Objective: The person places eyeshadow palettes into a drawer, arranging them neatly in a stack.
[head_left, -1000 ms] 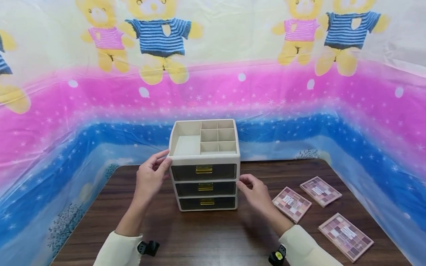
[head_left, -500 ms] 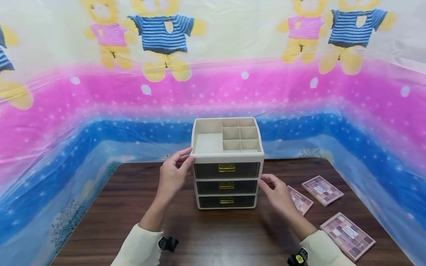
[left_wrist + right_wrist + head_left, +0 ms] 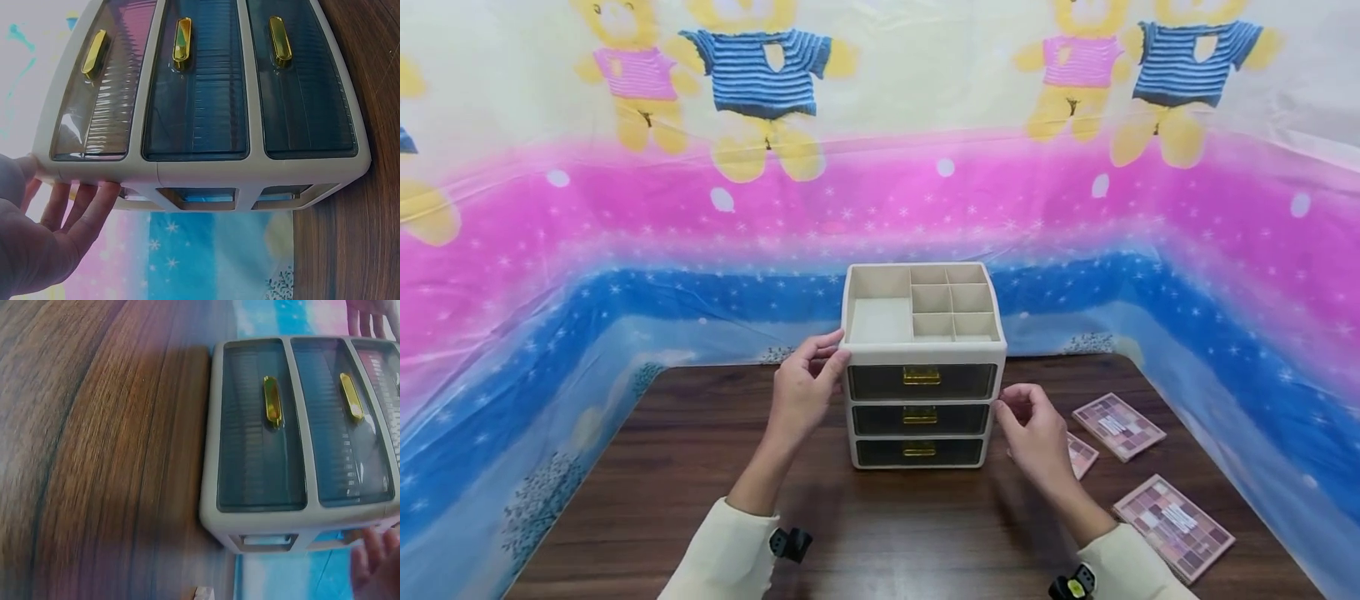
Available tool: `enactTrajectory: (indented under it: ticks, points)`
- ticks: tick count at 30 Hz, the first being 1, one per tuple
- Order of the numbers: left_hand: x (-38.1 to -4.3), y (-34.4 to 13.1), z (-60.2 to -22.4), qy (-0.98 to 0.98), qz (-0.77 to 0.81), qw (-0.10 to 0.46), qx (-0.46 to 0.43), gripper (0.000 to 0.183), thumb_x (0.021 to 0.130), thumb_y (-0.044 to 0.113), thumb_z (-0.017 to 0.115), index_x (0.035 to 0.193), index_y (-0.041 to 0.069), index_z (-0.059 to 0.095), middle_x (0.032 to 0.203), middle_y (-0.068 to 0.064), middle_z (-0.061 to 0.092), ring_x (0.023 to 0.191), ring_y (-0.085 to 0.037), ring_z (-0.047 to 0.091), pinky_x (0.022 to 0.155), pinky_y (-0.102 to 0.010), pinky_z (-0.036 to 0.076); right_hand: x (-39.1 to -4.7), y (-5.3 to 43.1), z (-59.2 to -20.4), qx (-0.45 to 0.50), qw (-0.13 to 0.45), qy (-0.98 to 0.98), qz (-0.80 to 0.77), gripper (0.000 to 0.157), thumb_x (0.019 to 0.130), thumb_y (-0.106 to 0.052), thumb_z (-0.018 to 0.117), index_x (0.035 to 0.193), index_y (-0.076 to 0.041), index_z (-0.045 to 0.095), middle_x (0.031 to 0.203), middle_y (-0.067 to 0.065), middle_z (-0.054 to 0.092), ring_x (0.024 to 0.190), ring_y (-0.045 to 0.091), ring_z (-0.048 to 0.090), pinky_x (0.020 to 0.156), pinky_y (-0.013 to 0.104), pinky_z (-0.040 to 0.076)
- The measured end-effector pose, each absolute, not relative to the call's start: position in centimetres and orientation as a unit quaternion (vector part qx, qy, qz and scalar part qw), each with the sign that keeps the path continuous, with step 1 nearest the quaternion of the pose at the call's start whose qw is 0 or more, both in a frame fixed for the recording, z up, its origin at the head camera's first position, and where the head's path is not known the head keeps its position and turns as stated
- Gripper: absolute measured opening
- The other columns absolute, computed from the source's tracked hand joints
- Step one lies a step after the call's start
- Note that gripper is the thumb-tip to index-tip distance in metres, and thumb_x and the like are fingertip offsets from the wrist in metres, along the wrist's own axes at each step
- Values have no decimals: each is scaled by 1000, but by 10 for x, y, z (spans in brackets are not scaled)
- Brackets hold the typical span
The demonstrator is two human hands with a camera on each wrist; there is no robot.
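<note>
A cream desktop drawer organizer (image 3: 925, 355) stands upright on the table, with an open divided top and several dark see-through drawers bearing gold handles. All its drawers are closed. At its upper left edge, my left hand (image 3: 803, 385) holds the side. The left wrist view shows the thumb at the front corner and the fingers (image 3: 94, 215) against the side wall. My right hand (image 3: 1039, 433) grips the right side lower down, thumb near the front edge and fingers bent. Part of that hand (image 3: 378, 562) shows in the right wrist view, its fingertips by a side opening.
Eyeshadow palettes lie on the right of the brown wooden table (image 3: 700, 500): one at the back (image 3: 1118, 427), one at the front (image 3: 1174, 527), and one partly hidden behind my right hand (image 3: 1081, 457). A printed bear curtain (image 3: 880, 200) hangs behind the table.
The organizer has moved to the right across the table with both hands on its sides, and only slightly in the last half second. My right hand now covers part of the nearest palette.
</note>
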State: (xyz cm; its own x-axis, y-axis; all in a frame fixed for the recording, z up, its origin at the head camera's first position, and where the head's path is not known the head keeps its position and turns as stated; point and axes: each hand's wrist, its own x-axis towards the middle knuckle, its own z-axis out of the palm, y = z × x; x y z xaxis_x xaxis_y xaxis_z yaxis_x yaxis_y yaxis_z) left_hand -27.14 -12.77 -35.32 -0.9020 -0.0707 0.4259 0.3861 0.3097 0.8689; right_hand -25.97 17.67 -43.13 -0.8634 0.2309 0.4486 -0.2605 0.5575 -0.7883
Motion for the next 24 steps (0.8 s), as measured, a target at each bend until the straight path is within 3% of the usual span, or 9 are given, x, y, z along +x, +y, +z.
enactTrajectory:
  ticks: [4, 7, 11, 14, 18, 24]
  points:
    - [-271, -127, -353, -785, -579, 196, -98, 33, 101, 23, 66, 133, 15, 67, 120, -16, 71, 99, -27, 71, 69, -27, 66, -259, 166, -431, 83, 401, -805, 429, 12, 86, -1, 74, 97, -5, 69, 88, 7, 67, 76, 6, 56, 66, 9, 45]
    - [-271, -129, -352, -790, -574, 195, -93, 34, 101, 24, 66, 134, 16, 66, 121, -15, 71, 100, -27, 71, 70, -27, 66, -259, 153, -425, 156, 457, -786, 386, 16, 84, 2, 73, 97, -5, 73, 90, 8, 66, 78, 11, 58, 68, 9, 47]
    - [-272, -130, -352, -793, -571, 192, -93, 34, 101, 24, 65, 135, 15, 65, 122, -16, 71, 100, -28, 70, 71, -28, 66, -258, 132, -412, 219, 477, -792, 310, 20, 84, -4, 73, 104, -8, 74, 97, 10, 66, 88, 24, 63, 78, 30, 56]
    - [-274, -129, -351, -794, -569, 190, -97, 34, 101, 23, 65, 135, 15, 65, 122, -17, 71, 99, -29, 70, 71, -29, 66, -261, 119, -405, 252, 496, -797, 233, 23, 84, -7, 76, 107, -9, 74, 99, 11, 65, 90, 29, 63, 77, 46, 55]
    - [-275, -127, -350, -797, -566, 185, -98, 34, 102, 24, 65, 135, 15, 65, 121, -17, 70, 99, -29, 70, 74, -36, 67, -266, 106, -401, 278, 516, -793, 163, 26, 83, -9, 79, 108, -9, 73, 100, 11, 63, 88, 30, 61, 68, 45, 51]
    - [-272, -127, -350, -798, -567, 184, -93, 34, 102, 24, 65, 135, 16, 64, 121, -16, 70, 100, -29, 70, 76, -41, 67, -271, 94, -398, 281, 541, -782, 129, 17, 89, -3, 68, 104, -10, 74, 98, 9, 65, 86, 29, 61, 64, 41, 50]
